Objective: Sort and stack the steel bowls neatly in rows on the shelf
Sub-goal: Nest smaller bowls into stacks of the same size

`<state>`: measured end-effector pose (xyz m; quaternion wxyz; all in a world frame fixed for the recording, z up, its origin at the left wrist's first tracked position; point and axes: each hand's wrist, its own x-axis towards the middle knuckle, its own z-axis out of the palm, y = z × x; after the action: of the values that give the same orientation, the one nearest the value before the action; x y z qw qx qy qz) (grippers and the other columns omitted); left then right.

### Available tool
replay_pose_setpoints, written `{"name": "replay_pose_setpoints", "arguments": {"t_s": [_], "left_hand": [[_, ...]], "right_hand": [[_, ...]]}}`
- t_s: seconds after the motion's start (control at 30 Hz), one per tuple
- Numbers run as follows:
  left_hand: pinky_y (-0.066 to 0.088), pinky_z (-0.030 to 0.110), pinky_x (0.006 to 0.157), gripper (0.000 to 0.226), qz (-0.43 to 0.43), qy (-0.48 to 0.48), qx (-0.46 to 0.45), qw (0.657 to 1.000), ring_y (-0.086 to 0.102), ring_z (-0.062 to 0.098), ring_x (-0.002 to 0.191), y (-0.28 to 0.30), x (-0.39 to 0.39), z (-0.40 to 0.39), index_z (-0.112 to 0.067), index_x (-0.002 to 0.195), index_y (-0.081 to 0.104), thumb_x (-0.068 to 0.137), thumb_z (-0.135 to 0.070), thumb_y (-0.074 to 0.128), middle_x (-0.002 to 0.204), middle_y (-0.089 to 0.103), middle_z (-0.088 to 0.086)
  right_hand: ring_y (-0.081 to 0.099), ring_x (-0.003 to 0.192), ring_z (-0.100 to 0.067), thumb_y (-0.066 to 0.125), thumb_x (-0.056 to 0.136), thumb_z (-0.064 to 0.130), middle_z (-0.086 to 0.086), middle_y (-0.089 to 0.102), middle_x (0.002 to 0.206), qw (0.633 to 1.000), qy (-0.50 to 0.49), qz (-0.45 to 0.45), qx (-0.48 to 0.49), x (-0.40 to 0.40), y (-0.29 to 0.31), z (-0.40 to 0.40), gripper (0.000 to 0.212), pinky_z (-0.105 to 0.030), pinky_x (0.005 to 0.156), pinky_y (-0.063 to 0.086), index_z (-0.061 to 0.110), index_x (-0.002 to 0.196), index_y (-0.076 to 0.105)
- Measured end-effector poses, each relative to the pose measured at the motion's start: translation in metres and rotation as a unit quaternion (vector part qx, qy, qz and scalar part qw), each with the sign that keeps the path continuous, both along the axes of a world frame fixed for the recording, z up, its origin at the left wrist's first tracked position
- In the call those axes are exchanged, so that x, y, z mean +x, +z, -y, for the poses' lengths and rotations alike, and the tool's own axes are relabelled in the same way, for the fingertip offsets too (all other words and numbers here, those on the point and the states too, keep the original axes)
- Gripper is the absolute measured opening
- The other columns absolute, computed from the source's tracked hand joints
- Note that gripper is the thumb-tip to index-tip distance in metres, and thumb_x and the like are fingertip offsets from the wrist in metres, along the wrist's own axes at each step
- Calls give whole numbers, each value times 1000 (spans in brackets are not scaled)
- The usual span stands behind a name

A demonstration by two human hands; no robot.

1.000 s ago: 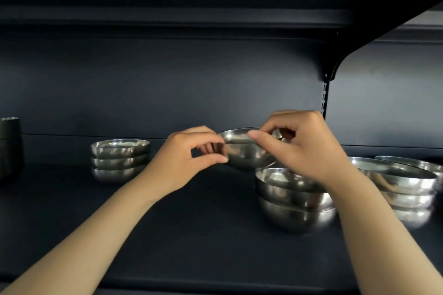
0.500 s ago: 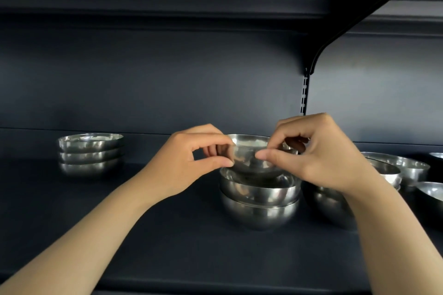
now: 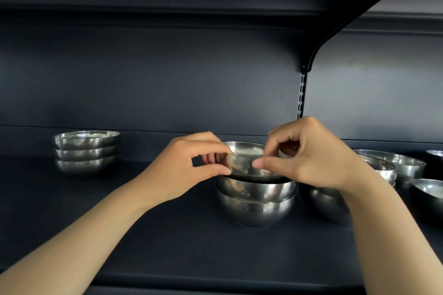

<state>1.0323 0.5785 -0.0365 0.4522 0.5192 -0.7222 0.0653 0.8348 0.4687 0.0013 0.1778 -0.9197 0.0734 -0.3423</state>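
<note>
Bowl lowered onto the stack
Both hands (image 3: 191, 170) (image 3: 309, 160) pinched the bowl (image 3: 247, 160) — now just above the stack (image 3: 256, 199), nearly nested.

Only two arms of the person are visible, from the lower corners of the view up to the hands. Both forearms are bare: no sleeve covers them as far as the frame shows. The left hand (image 3: 189, 170) and the right hand (image 3: 309, 158) wear no glove, ring or bracelet, and both wrists carry no watch. The fingernails are short and unpainted.
</note>
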Motion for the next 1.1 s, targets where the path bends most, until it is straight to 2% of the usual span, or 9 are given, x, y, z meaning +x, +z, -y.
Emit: {"name": "replay_pose_setpoints", "arguments": {"t_s": [0.17, 0.37, 0.5, 0.8, 0.97, 1.03, 1.1], "left_hand": [[46, 18, 72, 17, 3, 5, 8, 1000, 53, 9, 72, -1, -1, 0, -26, 87, 72, 74, -16, 76, 88, 60, -9], [44, 13, 73, 22, 3, 0, 13, 1000, 55, 9, 73, -1, -2, -1, -32, 95, 71, 74, -23, 73, 89, 61, -11], [45, 14, 73, 25, 3, 0, 15, 1000, 55, 10, 73, -2, -3, -2, -32, 97, 72, 76, -19, 74, 89, 61, -11], [46, 14, 70, 17, 3, 16, 31, 999, 55, 9, 70, -1, -5, -4, -25, 92, 74, 77, -16, 74, 86, 63, -11], [47, 14, 69, 21, 0, 19, 27, 999, 56, 9, 71, -2, -5, -4, -31, 91, 73, 76, -17, 74, 88, 64, -13], [46, 14, 69, 22, 5, 18, 25, 1000, 56, 9, 72, -3, -5, -4, -34, 92, 72, 75, -20, 76, 88, 63, -14], [44, 15, 69, 27, 23, 24, 22, 999, 53, 6, 76, -3, -5, -4, -38, 95, 69, 71, -32, 77, 89, 61, -16]], "right_hand": [[38, 44, -4, 79, 71, 27, -7, 58, 54, 1000, -2, -19, 9, -1, 0, -1, 23, -19, 46, 31, 13, 56, 67], [37, 44, -4, 80, 70, 26, -4, 57, 52, 1000, 6, -26, 12, -2, 1, 1, 22, -16, 46, 30, 14, 56, 67], [36, 43, -4, 80, 70, 25, 1, 55, 48, 999, 11, -33, 18, -3, 1, 2, 22, -15, 44, 28, 14, 57, 67], [36, 43, -4, 80, 69, 26, -5, 60, 54, 999, 16, -41, 29, -3, 2, 1, 22, -16, 45, 29, 14, 57, 67], [37, 44, -4, 80, 68, 29, -3, 59, 55, 998, 10, -50, 22, -2, 1, 1, 21, -18, 46, 30, 18, 57, 67], [38, 45, -4, 80, 67, 33, -1, 60, 56, 998, 5, -59, 21, -2, 1, 1, 20, -16, 46, 30, 20, 57, 67], [41, 46, -2, 81, 64, 37, 4, 58, 54, 997, -3, -76, 24, -4, 1, 0, 20, -13, 46, 31, 22, 60, 68]]}}
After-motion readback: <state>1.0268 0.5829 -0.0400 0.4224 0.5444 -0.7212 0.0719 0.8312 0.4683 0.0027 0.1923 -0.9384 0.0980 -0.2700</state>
